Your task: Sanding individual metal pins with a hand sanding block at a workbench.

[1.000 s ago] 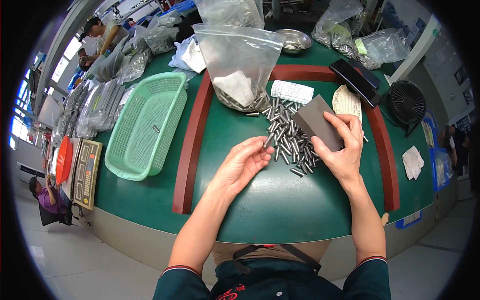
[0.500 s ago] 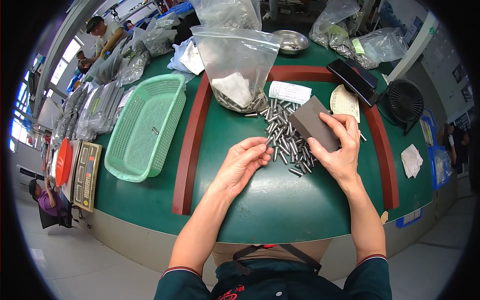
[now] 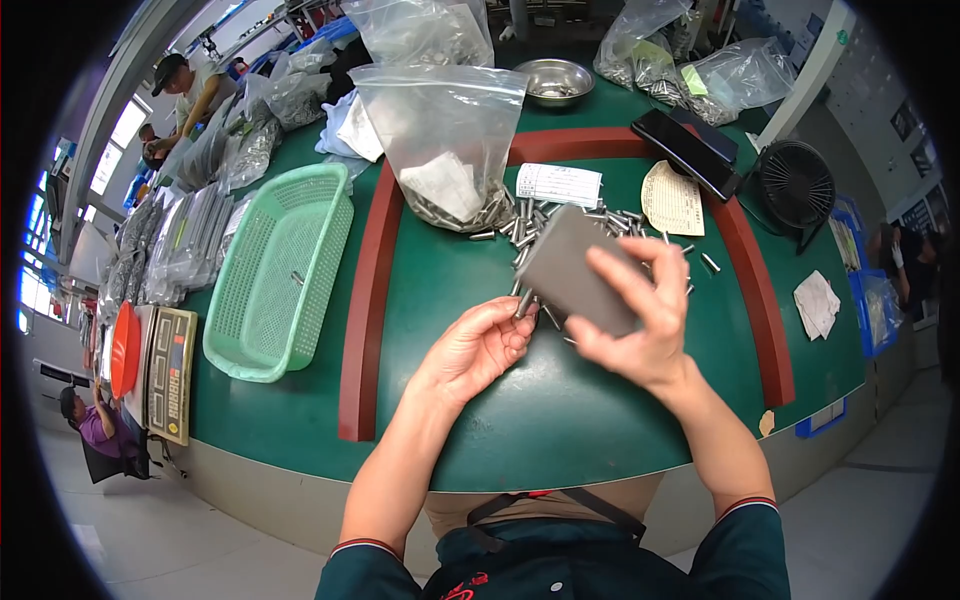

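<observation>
My left hand (image 3: 475, 345) pinches a small metal pin (image 3: 524, 303) between thumb and fingertips at the near left of a heap of similar pins (image 3: 622, 221). Held in my right hand (image 3: 648, 318) is a flat dark grey block (image 3: 578, 268), blurred by motion and tilted over the heap. It hides much of the pile beneath. Behind my left hand stands a clear zip bag (image 3: 440, 115) with pins and a white slip inside. A printed white label (image 3: 558, 184) and a beige tag (image 3: 672, 198) lie behind the heap.
A dark red frame (image 3: 362, 320) borders the work area on three sides. Left are a green basket (image 3: 330, 262) with one pin inside and a scale (image 3: 176, 375). A phone (image 3: 685, 152), fan (image 3: 795, 185), cloth (image 3: 817, 304) and steel bowl (image 3: 556, 80) stand around; people sit farther left.
My right hand has swept the block left and nearer, over the pins. Several pins now lie scattered at the right. My left hand keeps its place, and a pin shows in its pinch.
</observation>
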### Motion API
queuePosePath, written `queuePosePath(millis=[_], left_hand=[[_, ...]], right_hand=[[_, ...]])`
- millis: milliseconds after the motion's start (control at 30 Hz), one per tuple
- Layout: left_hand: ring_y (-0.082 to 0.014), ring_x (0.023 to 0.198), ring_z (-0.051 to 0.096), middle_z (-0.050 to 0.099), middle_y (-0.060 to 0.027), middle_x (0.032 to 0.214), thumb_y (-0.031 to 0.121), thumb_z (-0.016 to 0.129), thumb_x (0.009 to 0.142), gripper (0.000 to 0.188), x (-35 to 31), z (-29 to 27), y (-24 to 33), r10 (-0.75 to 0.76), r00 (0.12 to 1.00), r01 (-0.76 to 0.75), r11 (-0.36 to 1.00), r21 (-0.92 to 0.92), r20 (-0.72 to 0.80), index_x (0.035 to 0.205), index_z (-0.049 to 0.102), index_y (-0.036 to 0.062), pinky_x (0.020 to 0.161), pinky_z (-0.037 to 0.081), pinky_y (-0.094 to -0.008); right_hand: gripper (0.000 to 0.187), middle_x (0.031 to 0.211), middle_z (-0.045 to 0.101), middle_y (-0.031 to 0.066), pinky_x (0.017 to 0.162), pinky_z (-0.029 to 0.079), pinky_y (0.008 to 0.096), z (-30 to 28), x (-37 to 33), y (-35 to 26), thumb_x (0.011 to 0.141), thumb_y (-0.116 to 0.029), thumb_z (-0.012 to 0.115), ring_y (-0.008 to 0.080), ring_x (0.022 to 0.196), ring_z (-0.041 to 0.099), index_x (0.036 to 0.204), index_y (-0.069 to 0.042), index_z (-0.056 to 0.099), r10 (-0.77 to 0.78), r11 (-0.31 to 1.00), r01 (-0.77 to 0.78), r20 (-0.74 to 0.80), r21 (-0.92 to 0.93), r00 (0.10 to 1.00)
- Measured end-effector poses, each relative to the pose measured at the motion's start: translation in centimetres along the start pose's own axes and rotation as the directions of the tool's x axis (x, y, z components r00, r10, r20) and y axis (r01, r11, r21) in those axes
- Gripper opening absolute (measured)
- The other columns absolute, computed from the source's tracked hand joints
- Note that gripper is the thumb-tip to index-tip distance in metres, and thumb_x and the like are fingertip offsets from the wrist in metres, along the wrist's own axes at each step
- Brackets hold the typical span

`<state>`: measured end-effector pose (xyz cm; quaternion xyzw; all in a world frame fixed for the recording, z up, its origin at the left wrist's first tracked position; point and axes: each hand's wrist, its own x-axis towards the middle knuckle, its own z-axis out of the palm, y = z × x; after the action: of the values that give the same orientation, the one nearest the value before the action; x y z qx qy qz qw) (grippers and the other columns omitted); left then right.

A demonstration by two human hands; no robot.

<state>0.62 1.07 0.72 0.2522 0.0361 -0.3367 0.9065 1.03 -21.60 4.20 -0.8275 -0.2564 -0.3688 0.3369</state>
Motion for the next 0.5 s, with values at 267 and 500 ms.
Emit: queuePosePath(millis=[267,500], left_hand=[[-0.0118,0.067,0.053,0.059,-0.0055,0.077,0.014,0.06,0.093,0.021,0.0,1.2,-0.3,-0.024,1.0,0.025,1.0,0.016,-0.018,0.103,0.061,-0.0039,0.062,0.044,-0.0254],[-0.0117,0.065,0.05,0.055,-0.0053,0.075,0.016,0.059,0.094,0.024,0.0,1.4,-0.5,-0.037,0.999,0.038,0.998,0.043,-0.004,0.104,0.062,-0.0062,0.06,0.043,-0.025]], right_hand=[[0.06,0.106,0.057,0.0112,0.084,0.039,0.0403,-0.2,0.1,-0.4,0.054,-0.027,0.082,0.0276,0.094,0.055,0.111,-0.012,0.071,0.037,0.999,-0.037,-0.068,0.0,0.997],[0.059,0.105,0.057,0.0116,0.084,0.038,0.0419,-0.1,0.1,2.1,0.055,-0.024,0.082,0.0281,0.095,0.054,0.111,-0.01,0.07,0.106,0.985,-0.117,-0.09,-0.126,0.99]])
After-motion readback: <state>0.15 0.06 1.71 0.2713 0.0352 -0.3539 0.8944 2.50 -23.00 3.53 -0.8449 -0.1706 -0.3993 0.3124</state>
